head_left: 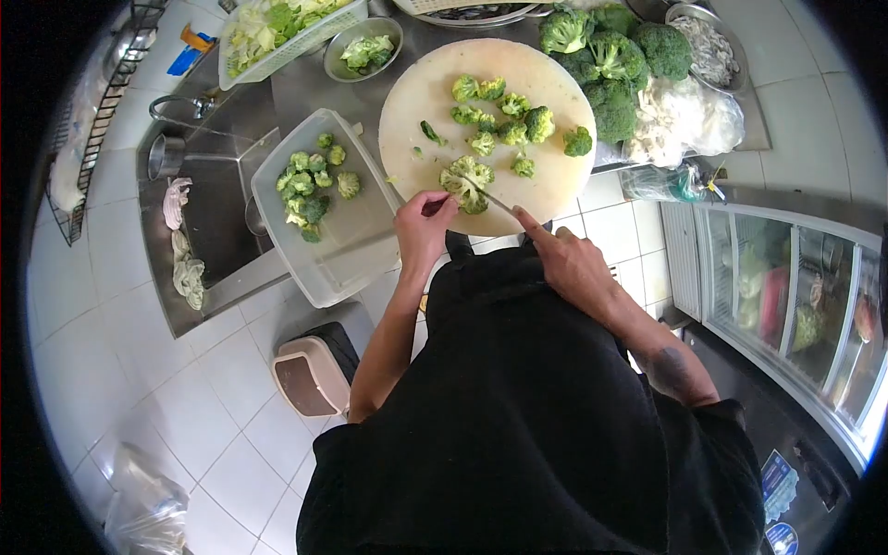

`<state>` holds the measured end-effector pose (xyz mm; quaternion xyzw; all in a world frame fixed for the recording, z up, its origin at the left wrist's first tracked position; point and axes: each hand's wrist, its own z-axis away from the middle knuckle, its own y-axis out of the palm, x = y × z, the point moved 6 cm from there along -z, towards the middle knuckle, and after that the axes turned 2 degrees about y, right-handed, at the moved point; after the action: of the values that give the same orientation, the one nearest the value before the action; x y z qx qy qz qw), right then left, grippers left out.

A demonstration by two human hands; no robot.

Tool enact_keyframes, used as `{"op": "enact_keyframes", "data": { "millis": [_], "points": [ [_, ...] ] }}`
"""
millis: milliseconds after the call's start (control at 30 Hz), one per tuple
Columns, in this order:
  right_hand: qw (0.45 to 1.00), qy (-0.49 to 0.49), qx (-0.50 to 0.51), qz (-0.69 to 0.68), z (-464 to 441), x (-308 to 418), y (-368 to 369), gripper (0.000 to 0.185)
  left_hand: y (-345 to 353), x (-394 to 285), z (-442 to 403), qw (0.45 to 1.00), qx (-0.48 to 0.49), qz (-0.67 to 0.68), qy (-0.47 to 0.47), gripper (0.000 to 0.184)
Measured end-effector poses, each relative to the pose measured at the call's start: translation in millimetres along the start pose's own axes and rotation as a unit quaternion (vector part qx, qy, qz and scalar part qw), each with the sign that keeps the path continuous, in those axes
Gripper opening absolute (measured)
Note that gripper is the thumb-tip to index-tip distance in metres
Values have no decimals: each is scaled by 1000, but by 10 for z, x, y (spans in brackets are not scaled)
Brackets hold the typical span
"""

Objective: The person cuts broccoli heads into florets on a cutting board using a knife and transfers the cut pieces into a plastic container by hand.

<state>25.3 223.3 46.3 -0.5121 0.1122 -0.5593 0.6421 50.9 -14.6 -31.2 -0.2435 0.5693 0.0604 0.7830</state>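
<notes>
The right hand (566, 259) is closed on a thin knife with a metal blade (495, 202), one finger stretched along it; the blade lies at a big, pale green piece of broccoli (467, 183), near the close edge of a round, cream-coloured board (416, 102). The left hand (425, 227) is curled up small, its fingertips at the side of that big piece; I can't tell if they pinch it.

Little green broccoli bits (513, 132) sit all over the board, just past the big piece; more green bits (305, 185) sit in a clear plastic tub (365, 250), whose side is right by the board and the left hand. Next to the tub is a grey metal sink (222, 217), with pale cloths (188, 268) on its edge.

Past the board are a small metal bowl (342, 72) with green bits in it; a pale green plastic basket (305, 42) of leaves; and a pile of dark green broccoli heads (615, 69), crowding the board's far right side, beside a see-through bag (726, 120).
</notes>
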Motion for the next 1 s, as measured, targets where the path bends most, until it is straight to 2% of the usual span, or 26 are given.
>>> {"op": "enact_keyframes", "data": {
  "millis": [133,233,300,367,433,467,533,600,667,733,800,867,933,967,1000],
  "points": [
    [1000,-1,9,-20,-43,-87,82,70,-22,132,-40,1000,-3,-17,20,22],
    [997,-20,0,-73,-29,-163,-77,65,-37,-28,-107,999,-19,28,39,31],
    [993,-23,-29,-115,99,-151,-297,63,0,-190,-108,995,-38,-85,42,49],
    [984,-1,-83,-158,207,-252,-401,59,188,-320,-177,964,-74,-162,195,66],
    [969,0,-136,-205,252,-342,-493,59,433,-494,-249,943,-9,-292,157,72],
    [979,43,-115,-161,225,-454,-482,61,536,-421,-284,937,15,-298,180,71],
    [967,61,-154,-194,209,-532,-502,58,579,-502,-269,926,12,-360,110,63],
    [963,73,-168,-196,219,-544,-544,61,512,-575,-242,906,-15,-411,98,64],
    [967,84,-161,-177,252,-496,-618,61,569,-667,-244,940,58,-327,83,66],
    [964,65,-177,-187,271,-517,-617,61,547,-658,-219,944,62,-308,98,64],
    [960,58,-186,-200,291,-549,-610,59,418,-596,-218,936,-22,-296,190,51],
    [956,79,-182,-215,346,-509,-675,58,50,-663,-187,944,-73,-249,202,45],
    [955,81,-179,-221,378,-581,-667,59,-449,-635,-239,967,-92,-180,155,42],
    [953,81,-189,-223,390,-634,-667,59,-717,-439,-332,966,-95,-192,142,42],
    [951,79,-197,-226,408,-668,-655,59,-985,-402,-388,975,-110,-176,82,40]
  ]
}}
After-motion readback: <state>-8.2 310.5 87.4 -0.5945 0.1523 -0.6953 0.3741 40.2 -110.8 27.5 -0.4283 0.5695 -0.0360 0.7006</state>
